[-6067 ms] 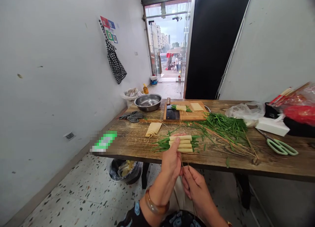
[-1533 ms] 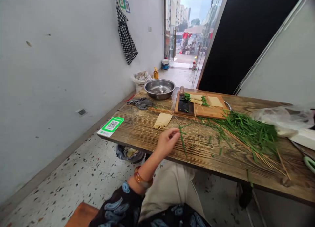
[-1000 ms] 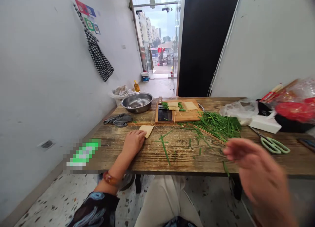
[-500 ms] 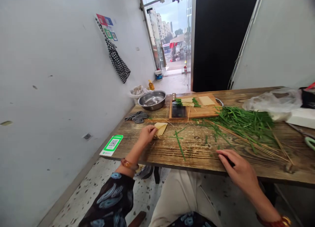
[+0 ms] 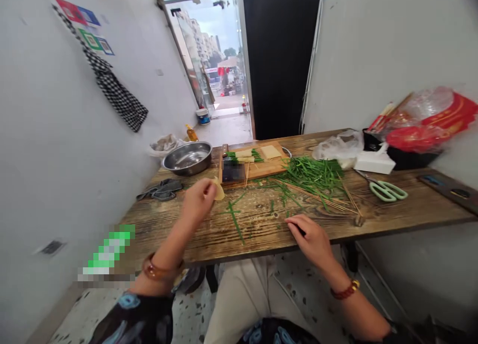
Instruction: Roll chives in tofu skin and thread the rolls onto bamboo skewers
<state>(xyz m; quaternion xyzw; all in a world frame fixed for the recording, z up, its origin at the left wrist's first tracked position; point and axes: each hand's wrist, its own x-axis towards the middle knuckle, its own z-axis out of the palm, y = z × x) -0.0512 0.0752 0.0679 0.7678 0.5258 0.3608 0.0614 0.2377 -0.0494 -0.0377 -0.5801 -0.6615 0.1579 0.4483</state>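
Note:
My left hand (image 5: 199, 200) pinches a folded piece of tofu skin (image 5: 218, 189) above the table, its fingers closed on one end. Part of the piece is hidden behind the fingers. Resting at the table's front edge, my right hand (image 5: 309, 238) is empty, thumb and forefinger slightly apart. Chive scraps (image 5: 235, 219) lie between the hands. Beyond them, a wooden cutting board (image 5: 261, 172) carries tofu-skin rolls (image 5: 244, 156) filled with chives, a stack of tofu skin (image 5: 270, 152), and a knife whose blade (image 5: 232, 171) is blurred out.
A heap of chives (image 5: 313, 172) and several thin skewers (image 5: 317, 195) lie right of the middle. Green-handled scissors (image 5: 387, 190), a white box (image 5: 374, 161) and a plastic bag (image 5: 339, 146) sit farther right. At left are a steel basin (image 5: 187, 158) and a grey cloth (image 5: 160, 189).
My left hand has lifted the tofu skin off the tabletop and turned it. My right hand stays by the table's edge. The view has swung right, bringing scissors and red bags into sight.

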